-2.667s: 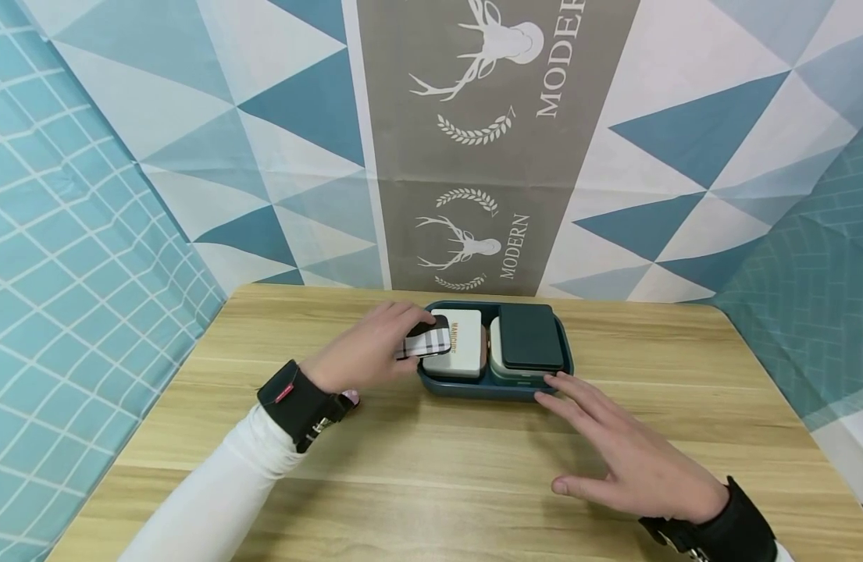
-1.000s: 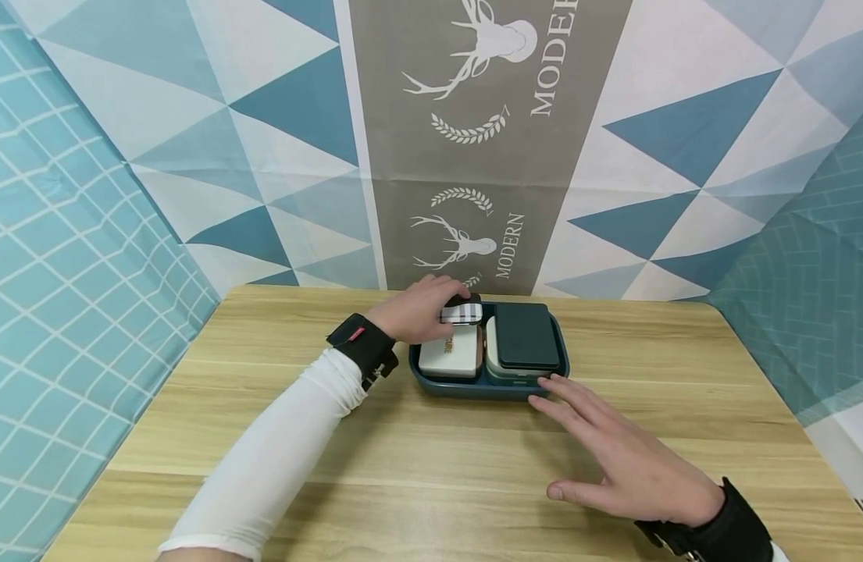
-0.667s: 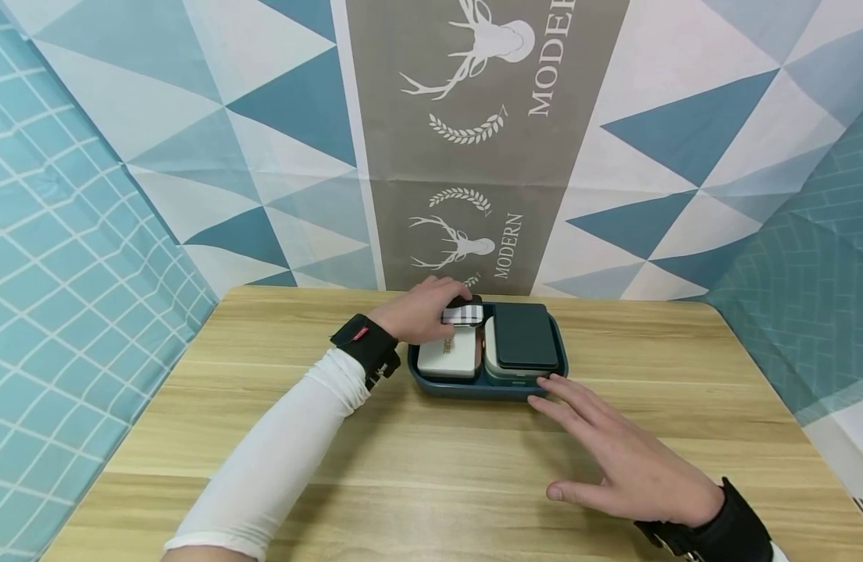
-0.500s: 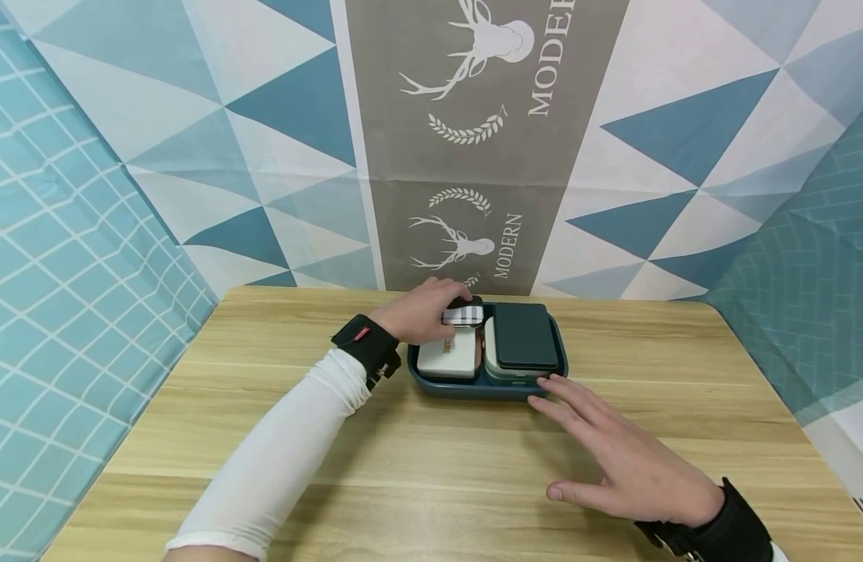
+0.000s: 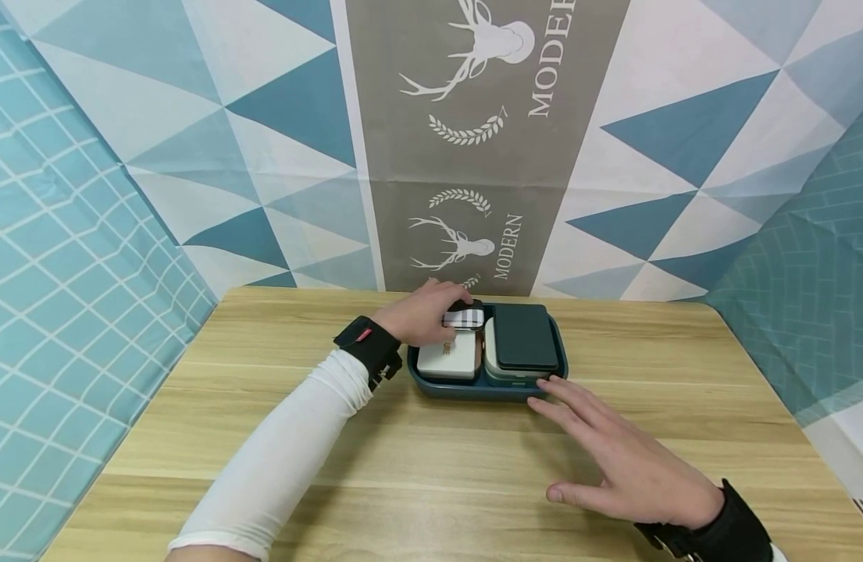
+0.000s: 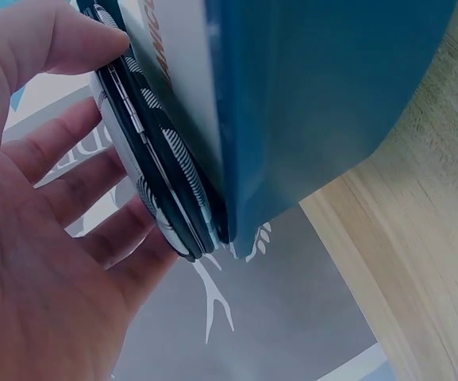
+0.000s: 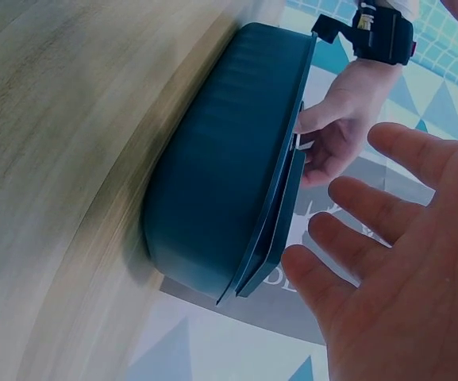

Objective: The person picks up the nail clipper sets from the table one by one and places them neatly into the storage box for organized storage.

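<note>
In the head view my left hand (image 5: 422, 314) holds a small black-and-white plaid hinged case (image 5: 466, 318) over the back of a white box lettered in gold (image 5: 448, 361). The left wrist view shows the thumb on one face of the case (image 6: 153, 151) and the fingers along the other, with a metal hinge on its edge. The white box sits in the left half of a dark blue tray (image 5: 473, 390). My right hand (image 5: 617, 460) is spread with straight fingers, fingertips right at the tray's front right corner, holding nothing.
A dark green flat box (image 5: 526, 336) lies on a pale green one in the tray's right half, rising above the rim. The wooden table (image 5: 438, 468) ends behind the tray at a patterned cloth backdrop (image 5: 466, 156).
My left hand has carried the plaid case from the tray's left side to its back, over the white box, and lately lowered it a little. The right hand stays in place.
</note>
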`<state>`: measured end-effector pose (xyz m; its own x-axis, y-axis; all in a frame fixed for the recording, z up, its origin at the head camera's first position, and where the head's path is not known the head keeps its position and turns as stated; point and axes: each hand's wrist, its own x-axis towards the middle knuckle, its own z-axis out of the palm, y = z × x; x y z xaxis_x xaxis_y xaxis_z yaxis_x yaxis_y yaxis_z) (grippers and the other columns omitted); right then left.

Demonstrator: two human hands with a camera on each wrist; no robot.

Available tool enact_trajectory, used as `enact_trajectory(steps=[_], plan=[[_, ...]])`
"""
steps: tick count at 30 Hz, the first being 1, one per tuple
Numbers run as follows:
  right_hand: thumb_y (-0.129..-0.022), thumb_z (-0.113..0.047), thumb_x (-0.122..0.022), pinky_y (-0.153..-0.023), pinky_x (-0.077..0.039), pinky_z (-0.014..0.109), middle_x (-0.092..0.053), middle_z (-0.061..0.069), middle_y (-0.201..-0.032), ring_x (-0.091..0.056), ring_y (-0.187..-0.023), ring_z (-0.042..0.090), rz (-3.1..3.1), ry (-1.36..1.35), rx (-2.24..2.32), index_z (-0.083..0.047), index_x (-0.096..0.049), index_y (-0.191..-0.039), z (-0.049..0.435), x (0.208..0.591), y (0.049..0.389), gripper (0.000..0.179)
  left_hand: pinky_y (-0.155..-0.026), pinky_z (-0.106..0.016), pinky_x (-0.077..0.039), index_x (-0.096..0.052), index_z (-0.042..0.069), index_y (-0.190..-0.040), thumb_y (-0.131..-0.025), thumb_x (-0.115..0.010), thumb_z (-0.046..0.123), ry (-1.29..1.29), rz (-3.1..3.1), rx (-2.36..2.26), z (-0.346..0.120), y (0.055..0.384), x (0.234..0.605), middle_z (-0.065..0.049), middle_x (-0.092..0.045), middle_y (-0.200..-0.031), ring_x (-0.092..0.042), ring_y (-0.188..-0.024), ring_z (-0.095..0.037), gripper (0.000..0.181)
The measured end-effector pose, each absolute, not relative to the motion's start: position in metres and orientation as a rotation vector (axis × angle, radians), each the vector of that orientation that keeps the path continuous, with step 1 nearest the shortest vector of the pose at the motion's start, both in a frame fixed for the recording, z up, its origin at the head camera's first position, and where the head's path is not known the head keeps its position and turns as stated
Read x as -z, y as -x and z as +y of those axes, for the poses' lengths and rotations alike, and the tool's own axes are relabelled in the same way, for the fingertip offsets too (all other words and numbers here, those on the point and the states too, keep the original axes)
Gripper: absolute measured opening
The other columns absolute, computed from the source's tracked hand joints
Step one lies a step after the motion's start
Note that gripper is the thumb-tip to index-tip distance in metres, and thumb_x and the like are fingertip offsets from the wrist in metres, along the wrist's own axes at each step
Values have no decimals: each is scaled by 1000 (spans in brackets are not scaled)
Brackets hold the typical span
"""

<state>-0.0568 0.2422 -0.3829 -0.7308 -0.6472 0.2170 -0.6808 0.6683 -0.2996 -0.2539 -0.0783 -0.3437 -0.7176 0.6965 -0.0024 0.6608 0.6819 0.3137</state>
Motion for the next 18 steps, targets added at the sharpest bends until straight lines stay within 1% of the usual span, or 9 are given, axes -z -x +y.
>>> enact_trajectory(steps=[6, 11, 18], plan=[[-89, -54, -83, -102, -55, 53, -24, -2, -174, -34, -154, 25, -2797, -1105, -557, -35, -29, -168, 243, 384, 57, 98, -112, -39, -39, -57, 7, -146, -93, -72, 12, -1155, 2770, -436, -77, 253, 343, -10, -58, -147, -49, -128, -29, 55], [-90, -53, -83, -102, -54, 53, -25, 0, -174, -33, -155, 24, -2799, -1111, -557, -33, -30, -168, 243, 384, 57, 97, -116, -39, -35, -56, 7, -148, -95, -71, 13, -1166, 2771, -421, -75, 255, 345, -10, -56, -150, -49, -131, -27, 56], [-90, -55, -82, -104, -53, 54, -26, 2, -174, -31, -156, 22, -2807, -1103, -570, -35, -28, -168, 243, 382, 57, 97, -113, -38, -38, -55, 10, -150, -96, -72, 15, -1165, 2768, -413, -74, 255, 347, -8, -55, -151, -48, -129, -25, 57]])
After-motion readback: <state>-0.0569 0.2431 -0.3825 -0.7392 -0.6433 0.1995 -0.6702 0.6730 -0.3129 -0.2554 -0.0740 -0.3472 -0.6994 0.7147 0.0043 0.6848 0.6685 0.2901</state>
